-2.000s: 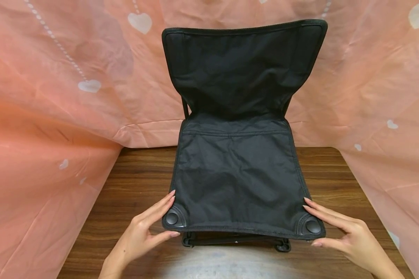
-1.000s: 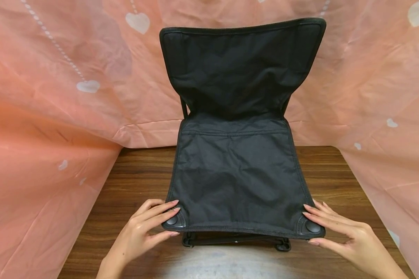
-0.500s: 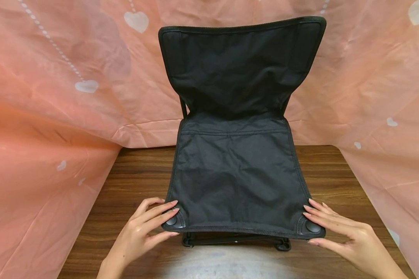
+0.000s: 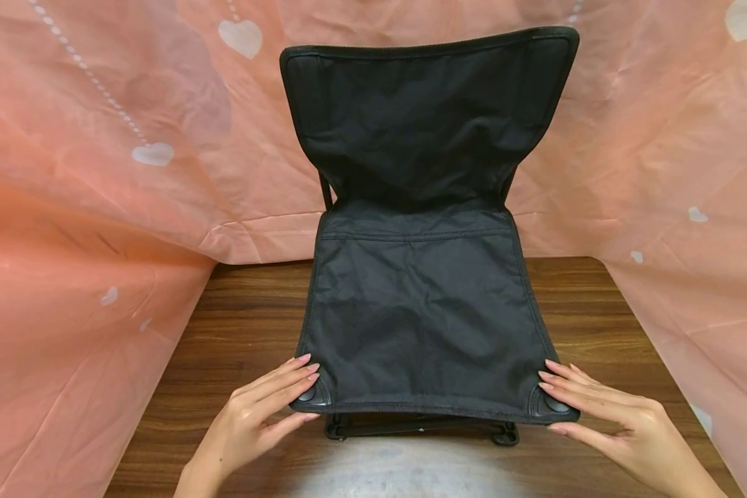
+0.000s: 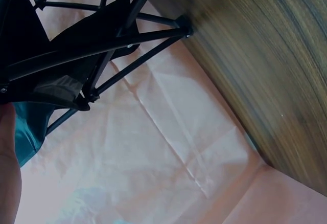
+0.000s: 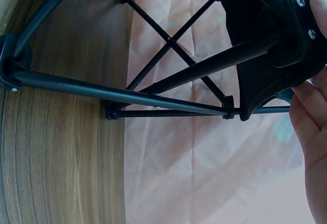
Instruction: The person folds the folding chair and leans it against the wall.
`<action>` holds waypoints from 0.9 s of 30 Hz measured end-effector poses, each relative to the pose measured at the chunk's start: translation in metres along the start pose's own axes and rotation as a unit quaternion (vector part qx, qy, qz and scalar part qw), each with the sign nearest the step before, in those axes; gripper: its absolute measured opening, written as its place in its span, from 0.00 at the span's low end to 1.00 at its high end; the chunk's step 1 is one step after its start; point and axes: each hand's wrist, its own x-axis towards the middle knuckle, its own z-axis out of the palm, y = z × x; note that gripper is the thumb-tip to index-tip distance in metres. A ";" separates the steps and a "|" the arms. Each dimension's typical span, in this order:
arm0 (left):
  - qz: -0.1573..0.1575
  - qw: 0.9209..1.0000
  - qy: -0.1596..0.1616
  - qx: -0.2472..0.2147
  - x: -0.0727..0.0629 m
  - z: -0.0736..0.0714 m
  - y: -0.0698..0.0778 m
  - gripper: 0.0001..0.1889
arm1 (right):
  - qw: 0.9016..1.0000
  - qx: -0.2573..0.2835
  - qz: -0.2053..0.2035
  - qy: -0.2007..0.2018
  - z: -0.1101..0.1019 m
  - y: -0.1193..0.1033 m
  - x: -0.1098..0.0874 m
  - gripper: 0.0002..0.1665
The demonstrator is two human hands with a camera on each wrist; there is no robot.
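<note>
A black fabric folding chair [image 4: 417, 311] stands unfolded, its backrest [image 4: 436, 117] at the far side and its seat toward me. My left hand [image 4: 243, 418] grips the seat's front left corner, fingers over the top and thumb at the front edge. On the opposite front corner, my right hand [image 4: 625, 418] holds on the same way, its fingers partly covering the round corner cap [image 4: 557, 405]. Crossed tubes [image 6: 168, 45] under the seat show in the right wrist view. In the left wrist view, more black tubes [image 5: 102, 45] appear, with only a strip of the left hand visible.
The chair stands on a wood-grain surface [image 4: 243, 325]. Pink cloth [image 4: 99, 207] printed with pale hearts rises behind it and on both sides. A low crossbar [image 4: 404, 429] with dark feet shows below the seat's front edge.
Over two seconds, both hands have shifted their fingers farther over the front corners, now partly covering the caps. The chair keeps its place; the head view drifts slightly.
</note>
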 end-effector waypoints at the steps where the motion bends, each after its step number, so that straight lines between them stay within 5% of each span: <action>1: 0.001 1.000 0.000 -0.002 0.000 0.000 0.000 0.22 | 1.000 0.000 -0.001 0.000 0.000 0.000 0.001 0.27; 11: 0.044 0.999 -0.014 0.012 0.002 -0.002 0.000 0.15 | 1.000 0.013 -0.023 0.012 0.004 -0.010 0.021 0.26; 27: 0.134 0.990 0.009 0.050 0.014 -0.002 0.001 0.11 | 0.997 0.034 -0.074 0.018 0.006 -0.009 0.029 0.22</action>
